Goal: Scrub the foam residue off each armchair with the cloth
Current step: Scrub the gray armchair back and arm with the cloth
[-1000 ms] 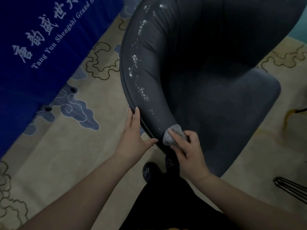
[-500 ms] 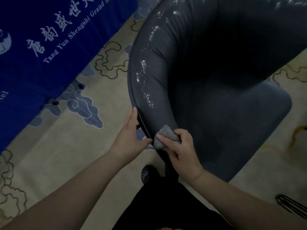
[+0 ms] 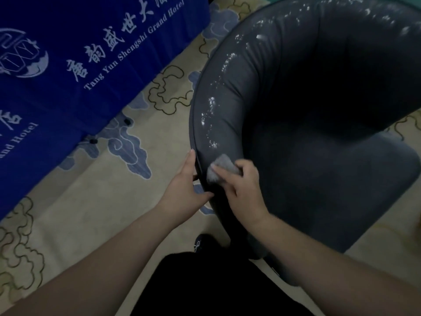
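A dark grey curved armchair (image 3: 319, 137) fills the right of the head view. White foam residue (image 3: 213, 124) speckles its rounded top edge from the near arm up around the back. My right hand (image 3: 243, 190) grips a small grey cloth (image 3: 222, 166) and presses it on the near end of the arm, just below the lowest foam. My left hand (image 3: 185, 185) lies with straight fingers against the outer side of the same arm, thumb hooked toward the chair's edge.
A blue cloth-draped table (image 3: 68, 71) with white hotel lettering stands at the left. Beige carpet (image 3: 98, 201) with blue and brown cloud patterns lies between it and the chair. My dark trousers and a shoe (image 3: 202, 244) are below, close to the chair.
My right hand has slid the cloth a little up the arm toward the foam. The view has shifted, so the chair and table sit further right in it. My left hand stays on the chair's outer edge.
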